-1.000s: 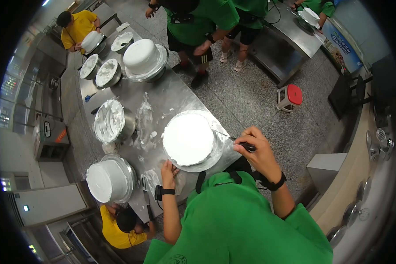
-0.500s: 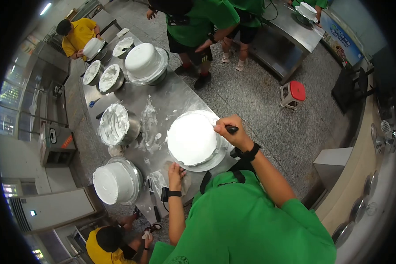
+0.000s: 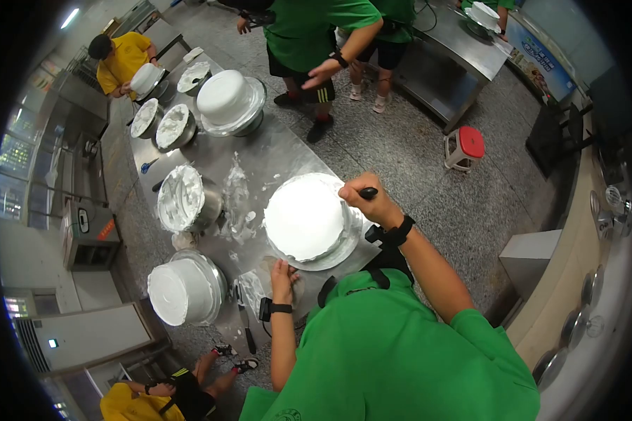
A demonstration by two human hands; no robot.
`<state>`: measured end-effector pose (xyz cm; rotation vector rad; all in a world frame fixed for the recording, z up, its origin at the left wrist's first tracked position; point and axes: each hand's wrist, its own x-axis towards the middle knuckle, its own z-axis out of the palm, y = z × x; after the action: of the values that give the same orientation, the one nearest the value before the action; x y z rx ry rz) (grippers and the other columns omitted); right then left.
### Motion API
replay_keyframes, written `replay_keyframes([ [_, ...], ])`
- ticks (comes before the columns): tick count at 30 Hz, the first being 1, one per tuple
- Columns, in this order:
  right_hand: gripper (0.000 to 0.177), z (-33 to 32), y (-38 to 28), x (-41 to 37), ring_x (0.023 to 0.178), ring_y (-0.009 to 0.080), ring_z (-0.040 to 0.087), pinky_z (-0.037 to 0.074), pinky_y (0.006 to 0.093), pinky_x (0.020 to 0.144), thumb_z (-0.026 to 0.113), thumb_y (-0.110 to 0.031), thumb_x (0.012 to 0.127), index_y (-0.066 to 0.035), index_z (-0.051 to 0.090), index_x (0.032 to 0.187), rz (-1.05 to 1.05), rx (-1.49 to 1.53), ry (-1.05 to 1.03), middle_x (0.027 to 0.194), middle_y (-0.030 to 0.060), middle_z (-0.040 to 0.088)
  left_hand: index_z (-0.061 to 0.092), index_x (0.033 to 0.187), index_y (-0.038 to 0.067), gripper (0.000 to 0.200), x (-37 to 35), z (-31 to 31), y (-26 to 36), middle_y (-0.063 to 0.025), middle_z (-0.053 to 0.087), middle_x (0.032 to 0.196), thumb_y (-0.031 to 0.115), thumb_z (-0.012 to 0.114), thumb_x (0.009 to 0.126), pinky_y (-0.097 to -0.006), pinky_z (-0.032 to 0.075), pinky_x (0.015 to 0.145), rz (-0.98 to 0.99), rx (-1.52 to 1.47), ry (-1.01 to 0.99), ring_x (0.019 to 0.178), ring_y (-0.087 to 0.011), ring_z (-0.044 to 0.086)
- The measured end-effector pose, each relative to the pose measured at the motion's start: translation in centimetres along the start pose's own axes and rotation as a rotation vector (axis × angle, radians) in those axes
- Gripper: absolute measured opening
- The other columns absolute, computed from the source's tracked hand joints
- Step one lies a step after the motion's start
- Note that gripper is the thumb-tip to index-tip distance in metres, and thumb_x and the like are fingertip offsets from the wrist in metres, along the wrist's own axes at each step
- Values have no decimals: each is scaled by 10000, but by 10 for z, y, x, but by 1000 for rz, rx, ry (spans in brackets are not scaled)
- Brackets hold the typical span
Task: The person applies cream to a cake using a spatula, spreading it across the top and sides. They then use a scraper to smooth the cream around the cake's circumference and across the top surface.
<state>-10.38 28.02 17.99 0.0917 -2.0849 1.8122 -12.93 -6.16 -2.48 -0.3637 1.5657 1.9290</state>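
A round white cream-covered cake (image 3: 304, 216) sits on a turntable plate at the table's near edge. My right hand (image 3: 371, 200) is closed round the black handle of a tool (image 3: 368, 193) at the cake's right side; the tool's blade is hard to make out. At the lower left rim of the plate is my left hand (image 3: 282, 279), with its fingers extended upward and touching or nearly touching the rim. Left of it lies a black-handled spatula (image 3: 245, 319) beside a crumpled clear plastic sheet (image 3: 251, 288).
A steel bowl of cream (image 3: 188, 199) and another white cake (image 3: 182, 291) stand to the left. Further back are a third cake (image 3: 225, 98) and smaller bowls (image 3: 175, 127). Co-workers stand or sit around. A red-topped stool (image 3: 466, 146) is on the floor.
My right hand has shifted slightly up and left beside the cake. The co-worker in green across the table has moved an arm, and the person in yellow at the bottom has leaned back.
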Motion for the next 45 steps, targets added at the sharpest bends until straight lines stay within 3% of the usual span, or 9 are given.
replay_keyframes([
  [2,582,3,-5,-3,500,76,248,218,300,453,632,-362,941,-84,335,526,8,7,-2,524,-42,250,563,1056,74,155,1,1,1,25,528,795,218,539,1006,-262,533,599,-3,12,-5,690,-88,536],
  [4,587,5,-5,-5,494,69,235,209,296,450,643,-357,936,-90,324,521,8,4,-3,519,-49,235,546,1185,49,239,1,0,0,13,572,849,207,530,1006,-246,515,607,-4,11,7,724,-84,548],
  [14,592,11,-6,-12,487,72,229,205,301,443,663,-341,929,-93,321,514,-10,43,-17,503,-49,246,527,1221,42,280,-18,8,-18,-39,643,1060,203,558,994,-278,542,687,-38,-58,-84,873,-125,630],
  [17,587,8,-4,-15,489,72,230,206,299,444,663,-332,931,-88,326,517,12,55,-5,506,-43,253,542,1189,67,244,-30,19,-18,-34,628,1012,203,575,989,-326,564,731,-74,-77,-104,885,-147,639],
  [22,599,8,-12,-11,461,85,246,212,307,432,647,-363,932,-70,326,520,-11,-10,-14,494,-19,267,540,1204,51,319,-16,1,-17,-77,635,1078,306,520,1015,-386,574,785,-135,-233,-97,940,-205,649],
  [25,603,11,-15,-7,463,83,235,205,305,432,650,-365,929,-84,313,516,31,-3,-35,495,-25,250,553,1177,44,337,-3,-2,8,-76,643,1059,337,501,1019,-360,579,780,13,-119,-76,922,-197,654],
  [29,602,12,-17,-5,461,84,226,201,305,432,649,-363,930,-93,305,516,25,18,-53,495,-31,236,559,1138,30,302,13,-15,15,-35,654,966,303,492,1028,-305,564,692,-17,51,-145,807,-133,627],
  [35,597,15,-19,-16,454,85,222,196,306,430,649,-353,931,-88,307,519,17,10,-42,491,-34,240,538,1159,54,289,-4,-3,4,-22,623,970,305,522,1017,-295,558,676,-45,-48,-87,784,-134,627],
  [45,592,13,-10,-15,453,80,237,208,305,427,655,-329,931,-72,323,514,12,38,0,487,-27,258,489,1193,28,288,-34,27,-24,-88,622,1105,252,526,1015,-341,582,813,-145,-130,-239,1037,-249,662],
])
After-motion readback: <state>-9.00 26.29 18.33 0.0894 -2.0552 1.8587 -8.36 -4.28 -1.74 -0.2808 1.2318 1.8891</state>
